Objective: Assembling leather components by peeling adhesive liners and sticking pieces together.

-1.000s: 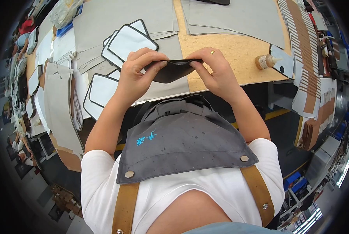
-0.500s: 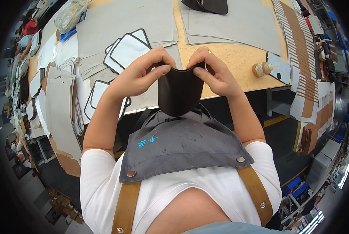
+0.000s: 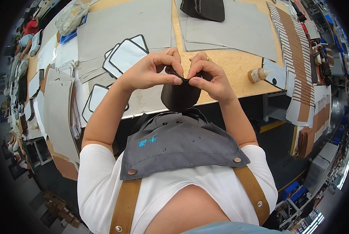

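Observation:
A black, leather-like panel (image 3: 179, 95) hangs curved between my hands above the table's near edge. My left hand (image 3: 157, 70) pinches its upper edge between thumb and fingers. Close beside it, my right hand (image 3: 209, 77) pinches the same edge, the two thumbs nearly meeting. The fingers hide part of the panel's far side. Left of my left hand lie white panels with black borders (image 3: 127, 55), overlapping on grey sheets. More such black-edged panels (image 3: 98, 95) rest under my left forearm.
Large grey sheets (image 3: 124, 23) cover much of the wooden table (image 3: 221, 80). Black folded pieces (image 3: 205, 9) lie at the far middle. A small nozzle bottle (image 3: 257, 75) stands at the right, near a long row of brown and white pieces (image 3: 297, 58). A clear plastic bag (image 3: 71, 17) sits far left.
My hands have come closer together along the black panel's upper edge, bending it into a tighter curve. The panel's lower end sits slightly higher in view.

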`<state>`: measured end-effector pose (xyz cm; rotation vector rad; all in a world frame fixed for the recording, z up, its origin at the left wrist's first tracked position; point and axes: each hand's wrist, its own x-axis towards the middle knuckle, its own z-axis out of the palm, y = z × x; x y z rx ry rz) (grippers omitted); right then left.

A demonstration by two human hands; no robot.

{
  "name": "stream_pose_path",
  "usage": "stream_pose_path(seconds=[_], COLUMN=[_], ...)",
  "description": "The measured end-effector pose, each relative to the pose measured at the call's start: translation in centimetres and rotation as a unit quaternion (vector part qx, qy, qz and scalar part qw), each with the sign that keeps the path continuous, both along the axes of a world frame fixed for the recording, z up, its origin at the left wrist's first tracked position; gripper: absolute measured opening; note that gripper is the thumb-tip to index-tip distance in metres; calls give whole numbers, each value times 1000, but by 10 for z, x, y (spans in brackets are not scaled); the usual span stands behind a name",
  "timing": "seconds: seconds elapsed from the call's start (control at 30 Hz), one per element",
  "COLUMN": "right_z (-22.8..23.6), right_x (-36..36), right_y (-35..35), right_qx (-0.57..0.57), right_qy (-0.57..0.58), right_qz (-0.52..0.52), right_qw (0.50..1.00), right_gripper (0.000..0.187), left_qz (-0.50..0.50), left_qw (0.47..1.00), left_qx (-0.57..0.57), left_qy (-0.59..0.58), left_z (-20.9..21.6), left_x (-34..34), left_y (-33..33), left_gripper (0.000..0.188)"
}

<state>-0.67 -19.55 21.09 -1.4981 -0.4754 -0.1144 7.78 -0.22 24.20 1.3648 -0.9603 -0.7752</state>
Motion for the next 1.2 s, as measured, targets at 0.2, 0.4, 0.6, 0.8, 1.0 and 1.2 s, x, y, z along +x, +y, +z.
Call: stream_pose_path(seconds=[0.2,0.4,0.6,0.8,1.0,1.2], right_z=[9,13,12,1,6,2], right_x=[-3,-4,-6,-5,-6,-8], right_y=[2,0,-1,-8,-7,-3], right_qx=[-85,-121,-177,-143,-142,-7], right_qy=[-15,-67,-75,-60,-19,47], right_qz=[-43,-65,-88,-75,-45,-19], right_qw=[995,988,977,985,989,999], right_gripper=[11,11,12,12,11,11], left_qz=[23,46,57,54,63,55], left_qw=[1000,998,997,992,986,992], left_qx=[1,10,31,53,70,68], left_qy=[5,-28,-37,-99,-138,-92], left_z=[1,0,1,3,-2,-9], left_x=[-2,-6,-4,-5,-3,3], left_y=[-4,-7,-6,-9,-5,0], left_gripper=[11,13,14,13,16,16])
